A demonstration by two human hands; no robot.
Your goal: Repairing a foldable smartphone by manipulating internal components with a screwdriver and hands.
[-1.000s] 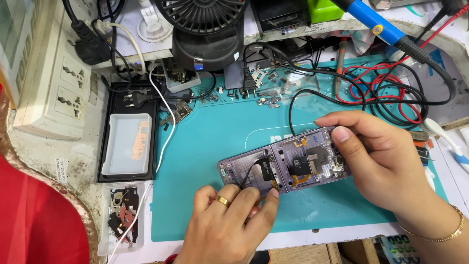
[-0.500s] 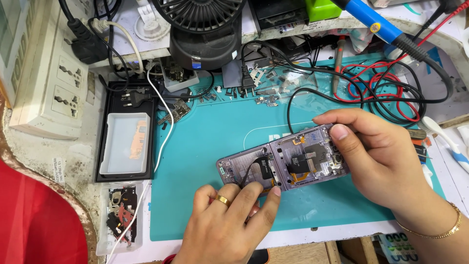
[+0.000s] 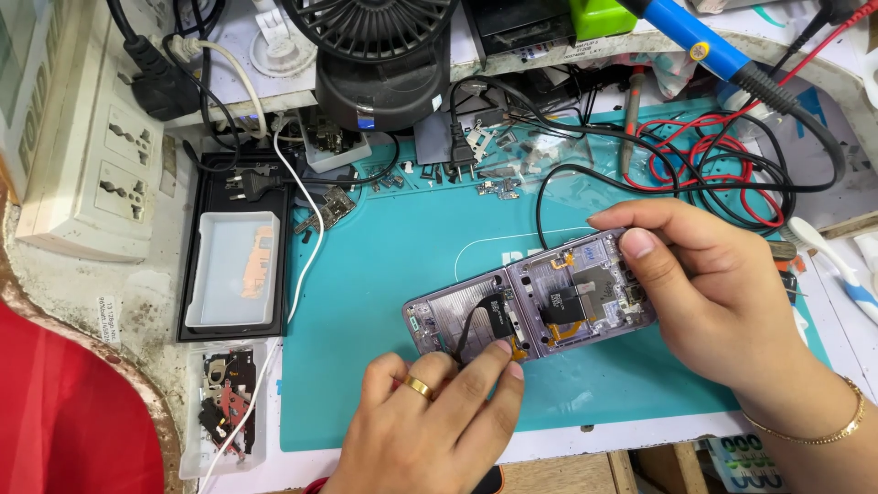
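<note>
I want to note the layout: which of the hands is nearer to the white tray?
Left. The left hand lies right of the white tray, below the phone; the right hand is beyond the phone.

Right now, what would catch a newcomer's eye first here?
The opened purple phone, its insides bare, lies mid-mat on the teal work mat, held between the left hand and right hand. Behind it stand a black fan and tangled red and black cables.
</note>
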